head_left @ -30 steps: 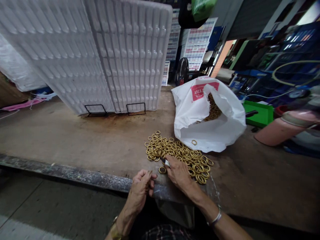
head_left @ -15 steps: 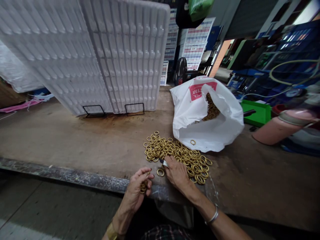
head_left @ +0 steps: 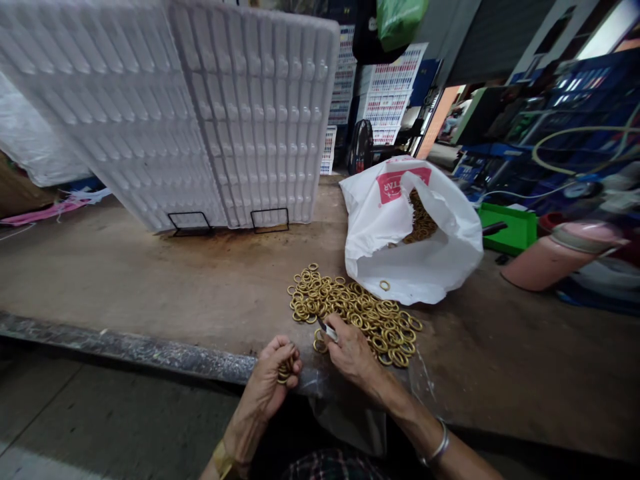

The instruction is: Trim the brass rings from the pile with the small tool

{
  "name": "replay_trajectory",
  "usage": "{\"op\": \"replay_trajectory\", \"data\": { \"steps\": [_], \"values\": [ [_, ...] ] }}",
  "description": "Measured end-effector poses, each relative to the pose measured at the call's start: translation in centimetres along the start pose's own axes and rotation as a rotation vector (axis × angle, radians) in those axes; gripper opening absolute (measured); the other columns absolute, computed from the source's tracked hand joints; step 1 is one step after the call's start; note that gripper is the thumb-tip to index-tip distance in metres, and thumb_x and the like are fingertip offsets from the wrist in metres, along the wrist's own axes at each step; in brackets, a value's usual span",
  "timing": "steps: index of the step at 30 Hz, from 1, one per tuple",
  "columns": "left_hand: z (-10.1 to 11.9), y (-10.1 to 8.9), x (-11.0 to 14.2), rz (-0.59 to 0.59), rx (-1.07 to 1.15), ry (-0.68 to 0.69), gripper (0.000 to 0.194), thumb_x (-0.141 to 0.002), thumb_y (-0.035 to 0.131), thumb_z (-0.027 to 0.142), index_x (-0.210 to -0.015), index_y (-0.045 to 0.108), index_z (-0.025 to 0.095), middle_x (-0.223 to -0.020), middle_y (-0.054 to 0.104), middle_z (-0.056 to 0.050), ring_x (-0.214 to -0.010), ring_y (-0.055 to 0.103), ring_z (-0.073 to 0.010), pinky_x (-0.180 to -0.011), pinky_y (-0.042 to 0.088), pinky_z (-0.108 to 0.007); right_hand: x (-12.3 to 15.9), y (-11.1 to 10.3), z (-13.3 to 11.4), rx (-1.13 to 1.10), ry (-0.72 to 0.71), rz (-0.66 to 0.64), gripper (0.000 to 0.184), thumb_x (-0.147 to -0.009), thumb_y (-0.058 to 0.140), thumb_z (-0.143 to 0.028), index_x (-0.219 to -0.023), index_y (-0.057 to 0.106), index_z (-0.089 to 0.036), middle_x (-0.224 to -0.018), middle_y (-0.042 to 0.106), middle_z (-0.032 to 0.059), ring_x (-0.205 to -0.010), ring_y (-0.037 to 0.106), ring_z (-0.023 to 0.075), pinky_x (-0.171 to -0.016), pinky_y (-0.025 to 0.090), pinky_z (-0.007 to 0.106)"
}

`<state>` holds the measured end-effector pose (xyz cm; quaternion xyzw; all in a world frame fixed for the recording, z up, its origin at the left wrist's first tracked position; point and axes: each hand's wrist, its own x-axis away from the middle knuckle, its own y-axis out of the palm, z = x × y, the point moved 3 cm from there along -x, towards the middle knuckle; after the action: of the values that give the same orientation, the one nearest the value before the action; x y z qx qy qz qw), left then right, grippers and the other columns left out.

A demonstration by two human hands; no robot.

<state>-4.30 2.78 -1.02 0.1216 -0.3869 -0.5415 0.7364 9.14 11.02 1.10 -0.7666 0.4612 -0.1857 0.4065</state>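
Several brass-coloured rings (head_left: 285, 371) are bunched in the curled fingers of my left hand (head_left: 273, 373), just over the table's front edge. My right hand (head_left: 350, 351) is closed on a small knife-like tool (head_left: 329, 331) with a dark tip and a pale handle. Under that tip lies a ring (head_left: 319, 343), partly hidden by the fingers. A heap of loose brass rings (head_left: 320, 299) spreads on the table behind and to the right of my right hand.
Behind the heap stands an open white sack (head_left: 400, 267) with more rings inside. White ribbed plastic trays (head_left: 260, 120) stand upright at the back left in black wire holders (head_left: 270, 220). To the right are a green tray (head_left: 513, 230) and a pink bottle (head_left: 545, 260). The wooden table (head_left: 100, 267) has a worn front edge.
My left hand's fingers have closed in more tightly around the rings. My right hand has shifted slightly left and nearer me, bringing the tool over the single ring.
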Motion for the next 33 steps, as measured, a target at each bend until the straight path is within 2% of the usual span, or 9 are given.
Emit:
{"op": "replay_trajectory", "data": {
  "steps": [4, 9, 14, 20, 22, 25, 28, 33],
  "values": [
    [-0.1, 0.3, 0.2, 0.009, -0.083, 0.083, 0.03, -0.062, 0.067, 0.025, -0.07, 0.039, 0.019, -0.061, 0.052, 0.005, -0.048, 0.047, -0.0066, -0.036, 0.026, -0.014, -0.1, 0.6, -0.6, -0.28, 0.034, -0.052, 0.009, -0.075, 0.041, -0.02, -0.073, 0.05, -0.019, -0.062, 0.049, -0.0027, -0.057, 0.043, 0.0111, -0.055, 0.029, 0.021],
    [-0.3, 0.4, 0.3, 0.099, -0.386, 0.21, 0.026, -0.07, 0.058, 0.031, -0.091, 0.049, 0.019, -0.057, 0.051, 0.006, -0.043, 0.039, -0.0068, -0.036, 0.026, -0.016, -0.2, 1.0, -0.5, -0.52, 0.165, -0.122, 0.008, -0.068, 0.044, -0.022, -0.068, 0.051, -0.018, -0.058, 0.045, -0.0047, -0.056, 0.04, 0.0101, -0.053, 0.03, 0.021],
    [-0.3, 0.8, 0.2, 0.094, -0.653, 0.275, 0.029, -0.073, 0.054, 0.03, -0.097, 0.06, 0.015, -0.052, 0.047, 0.005, -0.04, 0.034, -0.006, -0.039, 0.026, -0.017, 0.0, 1.3, -0.8, -0.716, 0.238, -0.21, 0.007, -0.064, 0.046, -0.023, -0.066, 0.049, -0.017, -0.056, 0.043, -0.0058, -0.053, 0.037, 0.0084, -0.05, 0.028, 0.02],
    [-0.4, 0.8, 0.0, 0.12, -0.696, 0.349, 0.02, -0.074, 0.056, 0.032, -0.08, 0.065, 0.014, -0.055, 0.055, 0.001, -0.047, 0.042, -0.0083, -0.047, 0.033, -0.019, 0.7, 2.5, -0.9, -0.891, 0.348, -0.401, 0.004, -0.063, 0.046, -0.023, -0.064, 0.046, -0.018, -0.048, 0.039, -0.0089, -0.039, 0.027, 0.0044, -0.039, 0.018, 0.019],
    [-0.4, 0.8, 0.1, 0.104, -0.682, 0.374, 0.021, -0.074, 0.057, 0.032, -0.082, 0.065, 0.014, -0.06, 0.059, -0.001, -0.05, 0.046, -0.0097, -0.05, 0.036, -0.02, 0.9, 2.8, -1.0, -0.943, 0.378, -0.45, 0.005, -0.063, 0.045, -0.023, -0.066, 0.046, -0.019, -0.048, 0.041, -0.0094, -0.035, 0.023, 0.0034, -0.036, 0.015, 0.019],
    [-0.5, 1.1, 0.4, 0.088, -0.682, 0.401, 0.023, -0.073, 0.058, 0.032, -0.085, 0.066, 0.014, -0.063, 0.061, -0.002, -0.053, 0.049, -0.0112, -0.052, 0.038, -0.02, 1.0, 2.9, -1.1, -0.985, 0.412, -0.46, 0.008, -0.062, 0.045, -0.022, -0.068, 0.045, -0.019, -0.05, 0.043, -0.0093, -0.034, 0.021, 0.0024, -0.034, 0.014, 0.017],
    [-0.6, 1.2, 0.5, 0.097, -0.698, 0.379, 0.02, -0.073, 0.058, 0.032, -0.078, 0.065, 0.014, -0.057, 0.059, -0.001, -0.051, 0.047, -0.0108, -0.051, 0.037, -0.02, 1.0, 3.1, -1.0, -0.981, 0.44, -0.455, 0.01, -0.061, 0.044, -0.022, -0.071, 0.044, -0.019, -0.05, 0.044, -0.0093, -0.032, 0.021, 0.0022, -0.032, 0.014, 0.016],
    [-0.6, 1.2, 0.3, 0.103, -0.675, 0.358, 0.02, -0.072, 0.057, 0.034, -0.074, 0.062, 0.015, -0.054, 0.055, 0.002, -0.048, 0.044, -0.0096, -0.048, 0.034, -0.02, 1.0, 3.6, -0.7, -0.969, 0.459, -0.465, 0.01, -0.068, 0.045, -0.028, -0.073, 0.045, -0.019, -0.051, 0.045, -0.0091, -0.032, 0.02, 0.0025, -0.032, 0.013, 0.017]
  ]
}}
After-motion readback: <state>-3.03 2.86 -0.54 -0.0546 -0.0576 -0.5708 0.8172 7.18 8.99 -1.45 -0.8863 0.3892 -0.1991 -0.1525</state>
